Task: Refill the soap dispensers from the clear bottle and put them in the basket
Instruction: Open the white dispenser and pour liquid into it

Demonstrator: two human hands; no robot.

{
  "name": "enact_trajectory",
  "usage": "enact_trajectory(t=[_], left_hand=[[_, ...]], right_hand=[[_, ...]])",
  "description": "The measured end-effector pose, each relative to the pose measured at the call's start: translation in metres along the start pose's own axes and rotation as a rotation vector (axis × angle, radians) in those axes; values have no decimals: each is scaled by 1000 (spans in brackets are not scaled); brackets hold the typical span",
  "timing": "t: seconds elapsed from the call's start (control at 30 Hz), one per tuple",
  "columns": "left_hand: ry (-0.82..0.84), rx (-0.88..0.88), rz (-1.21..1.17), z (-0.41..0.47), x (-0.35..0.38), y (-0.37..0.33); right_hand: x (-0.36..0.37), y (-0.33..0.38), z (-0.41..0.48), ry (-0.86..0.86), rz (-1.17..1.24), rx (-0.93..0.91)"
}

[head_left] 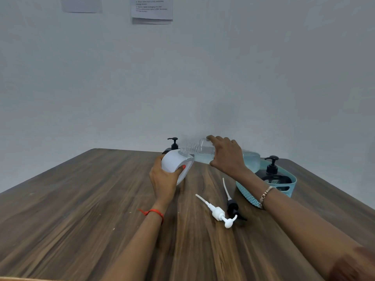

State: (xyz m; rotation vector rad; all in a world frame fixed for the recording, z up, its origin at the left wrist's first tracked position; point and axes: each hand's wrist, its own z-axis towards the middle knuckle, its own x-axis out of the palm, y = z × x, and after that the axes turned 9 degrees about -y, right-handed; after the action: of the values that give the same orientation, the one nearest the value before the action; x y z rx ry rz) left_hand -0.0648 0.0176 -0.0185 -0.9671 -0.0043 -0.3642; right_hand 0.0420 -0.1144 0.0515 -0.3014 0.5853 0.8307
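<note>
My left hand (163,179) grips a white soap dispenser (175,162) without its pump, tilted toward the right. My right hand (227,157) holds the clear bottle (203,150) on its side, its neck resting at the white dispenser's open mouth; pale liquid sits in the bottle. A teal basket (284,189) at the right holds a black dispenser (273,175) with its pump on. Another black dispenser (172,146) stands behind the white one, mostly hidden. A white pump (218,213) and a black pump (232,205) lie loose on the table.
The wooden table (81,209) runs to a grey wall at the back. Papers (152,10) hang high on the wall. The two loose pumps lie between my forearms, near the basket's front corner.
</note>
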Motion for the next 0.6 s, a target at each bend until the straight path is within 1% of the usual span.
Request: enact_trajectory(t=[0.6], left_hand=[[20,-20,-24,-10,2,-3]], right_hand=[[-11,-6,-1,42,-39,-47]])
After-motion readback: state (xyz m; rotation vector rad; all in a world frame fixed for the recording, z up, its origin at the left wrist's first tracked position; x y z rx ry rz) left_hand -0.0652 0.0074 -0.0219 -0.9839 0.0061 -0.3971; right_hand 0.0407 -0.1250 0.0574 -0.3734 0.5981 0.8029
